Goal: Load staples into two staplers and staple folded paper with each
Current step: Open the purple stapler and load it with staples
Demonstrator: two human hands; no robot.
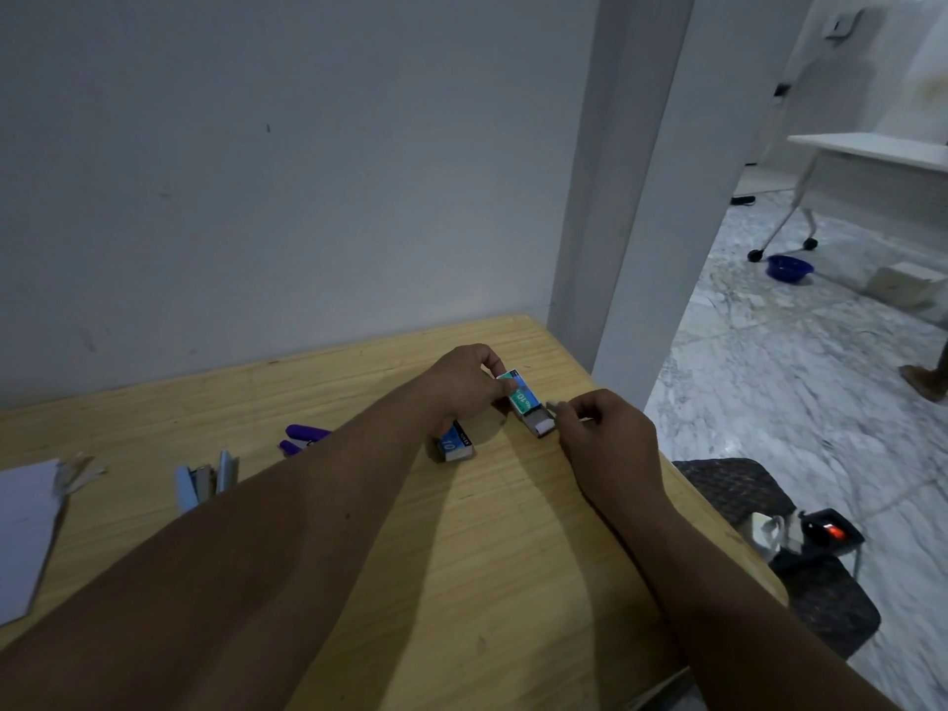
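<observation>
Near the middle of the frame, on a pale wooden table (pixel 502 556) with visible grain and a rounded far corner, both hands are working at a small green staple box (pixel 523 400). It is a cardboard sleeve printed with "No.10", and its grey inner tray (pixel 541 422) is sliding out toward the lower right, showing a light strip inside. The left hand (pixel 461 384) is pinching the sleeve between thumb and curled fingers. The right hand (pixel 608 438) is curling its fingers at the tray's open end and seems to be pinching a thin strip of staples (pixel 553 405), though that bit is too small to be sure of.

Just below the left hand, a second box, the blue staple box (pixel 455 443), is lying flat on the wood, partly hidden by the wrist. Left of it, a purple stapler (pixel 302 437) with a glossy rounded body is resting closed. Further left, a light blue stapler (pixel 205 482) is lying hinged open, its metal channel showing. At the left edge of the frame, white paper (pixel 25 526) is lying flat, with a crumpled scrap at its upper corner.

Behind the table, a plain grey wall (pixel 256 171) is running along the far edge. To the right, the table edge is dropping off to a marbled floor (pixel 795 377), where a dark woven chair (pixel 744 492) is sitting close beside it.
</observation>
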